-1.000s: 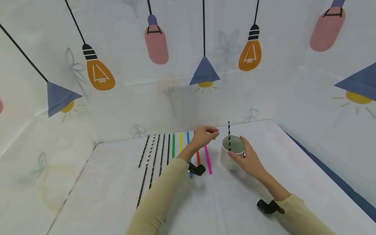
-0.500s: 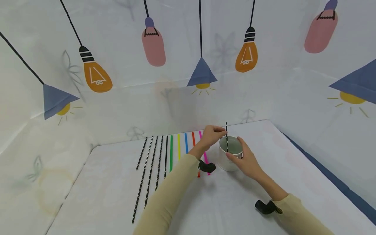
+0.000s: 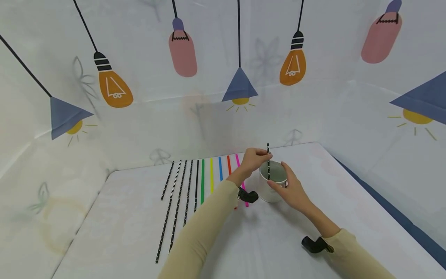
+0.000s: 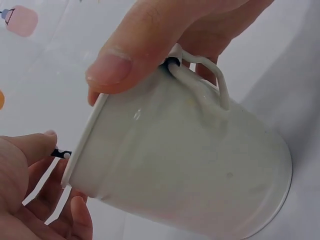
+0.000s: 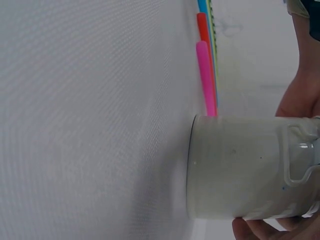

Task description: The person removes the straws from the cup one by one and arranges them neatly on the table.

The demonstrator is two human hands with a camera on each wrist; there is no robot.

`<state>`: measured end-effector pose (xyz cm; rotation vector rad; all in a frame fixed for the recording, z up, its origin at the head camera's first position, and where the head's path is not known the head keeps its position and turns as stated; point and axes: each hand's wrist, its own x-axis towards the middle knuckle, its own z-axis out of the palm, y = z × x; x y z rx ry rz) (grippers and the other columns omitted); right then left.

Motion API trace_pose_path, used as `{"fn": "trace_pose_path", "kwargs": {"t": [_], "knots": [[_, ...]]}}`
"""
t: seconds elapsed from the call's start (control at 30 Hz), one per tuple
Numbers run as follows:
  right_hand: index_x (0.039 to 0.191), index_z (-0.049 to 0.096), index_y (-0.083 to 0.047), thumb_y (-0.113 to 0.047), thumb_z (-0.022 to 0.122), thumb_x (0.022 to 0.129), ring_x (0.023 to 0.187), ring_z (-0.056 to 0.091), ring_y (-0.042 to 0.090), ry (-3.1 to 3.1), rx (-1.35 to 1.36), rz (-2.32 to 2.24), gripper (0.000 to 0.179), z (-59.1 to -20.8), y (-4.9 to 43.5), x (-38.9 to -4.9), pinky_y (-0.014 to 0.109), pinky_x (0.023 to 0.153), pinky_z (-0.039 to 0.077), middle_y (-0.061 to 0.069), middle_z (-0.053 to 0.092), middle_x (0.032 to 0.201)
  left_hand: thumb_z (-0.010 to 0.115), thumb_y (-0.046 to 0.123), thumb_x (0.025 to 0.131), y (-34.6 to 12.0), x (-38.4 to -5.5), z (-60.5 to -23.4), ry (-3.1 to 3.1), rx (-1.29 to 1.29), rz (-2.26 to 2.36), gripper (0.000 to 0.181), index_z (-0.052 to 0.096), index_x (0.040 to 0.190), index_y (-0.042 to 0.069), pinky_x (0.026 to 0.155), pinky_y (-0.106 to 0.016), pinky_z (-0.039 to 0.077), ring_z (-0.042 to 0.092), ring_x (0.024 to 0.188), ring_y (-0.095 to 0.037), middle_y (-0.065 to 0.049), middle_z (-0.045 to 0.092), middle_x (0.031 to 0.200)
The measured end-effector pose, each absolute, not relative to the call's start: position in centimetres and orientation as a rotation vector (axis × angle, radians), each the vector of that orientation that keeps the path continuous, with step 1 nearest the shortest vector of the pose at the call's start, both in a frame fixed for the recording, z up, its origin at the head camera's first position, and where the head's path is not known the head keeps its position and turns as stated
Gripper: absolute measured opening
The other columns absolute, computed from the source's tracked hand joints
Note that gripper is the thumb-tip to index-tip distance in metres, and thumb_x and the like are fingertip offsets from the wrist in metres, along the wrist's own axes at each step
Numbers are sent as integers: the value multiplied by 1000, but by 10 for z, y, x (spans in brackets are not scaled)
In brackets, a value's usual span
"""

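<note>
A white mug (image 3: pixel 266 190) stands on the white table, and a black straw with white dots (image 3: pixel 268 166) stands upright in it. My left hand (image 3: pixel 253 159) pinches this straw near its top, just above the rim. In the left wrist view a short piece of the straw (image 4: pixel 61 154) shows between thumb and fingers. My right hand (image 3: pixel 295 193) grips the mug at its rim, beside the handle, thumb on the near side and fingers on the far side. The straw's lower end is hidden inside the mug.
Left of the mug lies a row of straws: several black-and-white patterned ones (image 3: pixel 177 207), then a green one (image 3: pixel 203 180), a yellow one (image 3: pixel 211 174), a blue one (image 3: pixel 220 168), a red one (image 3: pixel 229 164) and a pink one (image 3: pixel 244 186). My left forearm covers some of them.
My left hand has moved right, from above the row of straws to the straw in the mug, and now pinches it. The right hand has stayed on the mug.
</note>
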<state>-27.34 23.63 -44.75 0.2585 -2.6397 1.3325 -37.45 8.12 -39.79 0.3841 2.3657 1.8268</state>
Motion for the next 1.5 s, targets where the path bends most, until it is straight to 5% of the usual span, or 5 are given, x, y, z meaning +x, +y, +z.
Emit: {"fn": "trace_pose_path", "kwargs": {"t": [0.5,0.8,1.27,1.5], "knots": [[154,11,-3,-46,64,92,134,32,42,-2621,278,1311,92,-449,236,-274,61,97,39,24,26,152,68,16,93,57,-375,-369,2348,547,2072,18,71,105,4,75,-31,55,69,77,-15,-1,70,92],[154,11,-1,-45,64,92,135,31,44,-2614,289,1297,92,-449,236,-274,61,97,39,26,25,152,67,18,94,19,-374,-331,2267,633,2323,24,69,111,1,75,-31,55,70,82,-29,-7,70,97],[154,11,-1,-43,63,93,132,35,44,-2596,315,1298,90,-450,237,-272,60,94,42,27,26,151,71,17,91,-69,-351,-310,2369,648,2300,38,61,126,5,73,-33,54,67,70,-17,-4,72,90],[153,12,0,-43,63,94,130,36,44,-2595,319,1293,89,-451,236,-272,59,93,43,27,26,151,72,14,90,-125,-335,-324,2462,602,2252,22,59,102,1,66,-26,52,66,68,-17,-7,69,86]]}}
